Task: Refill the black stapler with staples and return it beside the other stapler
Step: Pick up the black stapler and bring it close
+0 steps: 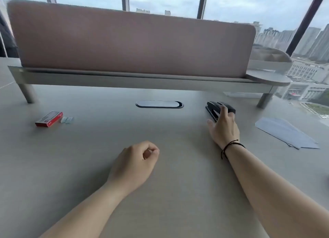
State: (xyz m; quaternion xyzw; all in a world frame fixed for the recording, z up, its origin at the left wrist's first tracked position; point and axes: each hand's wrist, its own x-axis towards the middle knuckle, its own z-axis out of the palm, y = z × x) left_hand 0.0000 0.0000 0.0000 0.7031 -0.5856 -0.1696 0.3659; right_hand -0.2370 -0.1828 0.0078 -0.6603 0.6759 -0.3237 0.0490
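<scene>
A wide pale bench [169, 166] fills the room in front of the windows, and along its far edge runs a pink privacy screen [124, 42] on a raised shelf [142, 81], with a grey organiser tray [270, 58] at the shelf's right end; what the tray holds cannot be made out. Near the right edge of the bench lie a few sheets of paper [286, 132], fanned loosely. A cable port [159, 104] sits in the middle, towards the far edge.

The right hand [223, 127] reaches out towards the far right part of the bench, fingers spread and draped over the black stapler [212, 109], which rests flat there; its palm covers the near end, so whether the hand has truly closed round it cannot be told. Just beside it, touching or nearly so, is the other stapler [230, 108], also dark. The pair sit together, out of the working space, likely their usual spot.

The left hand [135, 163] rests mid-bench, curled loosely into a half fist, holding nothing that shows, probably waiting to help.

Well apart, towards the left edge, a red staple box [49, 119] lies on its side, with two small strips of staples [67, 119] just beside its end, seemingly laid out ready for loading. Refilling looks not yet begun.
</scene>
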